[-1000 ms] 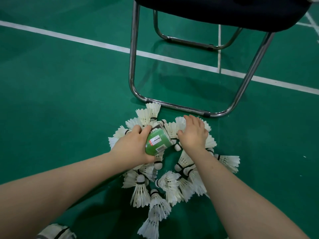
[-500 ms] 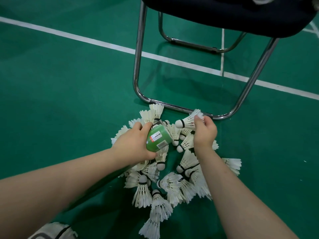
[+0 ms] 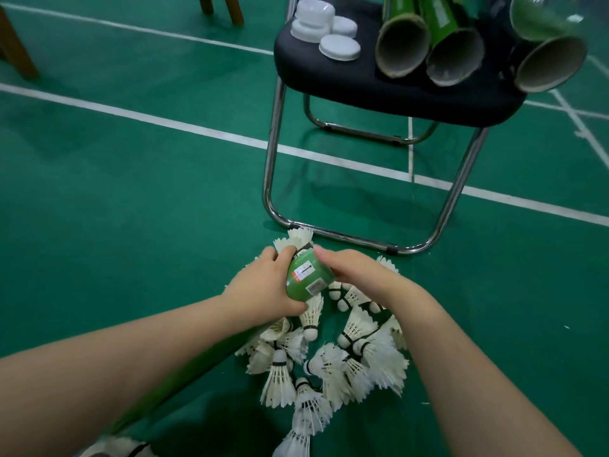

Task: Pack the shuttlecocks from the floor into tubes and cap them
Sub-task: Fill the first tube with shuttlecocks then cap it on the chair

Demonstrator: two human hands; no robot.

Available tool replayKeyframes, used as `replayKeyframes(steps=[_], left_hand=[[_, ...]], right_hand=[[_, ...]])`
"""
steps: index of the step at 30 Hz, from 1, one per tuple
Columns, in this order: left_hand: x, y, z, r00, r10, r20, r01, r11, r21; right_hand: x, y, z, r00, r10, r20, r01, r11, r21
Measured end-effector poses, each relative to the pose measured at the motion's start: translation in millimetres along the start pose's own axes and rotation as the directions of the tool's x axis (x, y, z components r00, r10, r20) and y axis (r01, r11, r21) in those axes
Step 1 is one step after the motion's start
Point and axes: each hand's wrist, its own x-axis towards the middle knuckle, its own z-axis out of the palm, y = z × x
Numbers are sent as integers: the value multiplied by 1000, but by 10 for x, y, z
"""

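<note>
Lower centre of the head view: the left hand (image 3: 263,286) wraps its fingers round the green tube (image 3: 308,278), whose long axis points away toward the chair (image 3: 273,159). The right hand (image 3: 359,275) curls its fingers at the tube's far end, and what they pinch is hidden. Loose shuttlecocks (image 3: 329,367) lie on the floor (image 3: 131,209) just below.

A chair (image 3: 379,90) with a black padded seat and a bent chrome frame (image 3: 272,159) stands on the green court floor (image 3: 131,209). White lines (image 3: 164,122) cross the floor. Brown wooden legs (image 3: 16,51) are at the far left.
</note>
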Motion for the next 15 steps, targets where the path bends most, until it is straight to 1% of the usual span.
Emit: replayKeyframes(steps=[2,4,6,7,9,11,13,15], left_hand=[[-65,89,-36,999,36,1,-36,999,1],[-130,183,-66,997,73,2,-73,997,9],[-179,270,-124,995,104,13,-104,994,25],[-188,307,-170,993,116,18,-116,992,38],[-175,383,-311,991,132,17,-133,990,54],[-113,461,-508,991,134,-13,-133,989,59],[-27,540,-725,990,131,-54,-129,991,45],[64,616,-919,987,125,-104,-127,992,-4]], right_hand=[[-106,-46,-49,993,-25,114,27,999,-20],[-208,-92,-79,981,-24,191,36,998,-58],[-298,-139,-84,973,-9,231,25,997,-68],[-330,-163,-85,976,-4,216,21,997,-79],[-369,-244,-98,994,-25,102,38,992,-123],[-415,-415,-114,989,-96,-108,84,990,-115],[-454,-624,-139,924,-202,-324,176,978,-110],[-479,-828,-193,825,-317,-469,258,948,-187]])
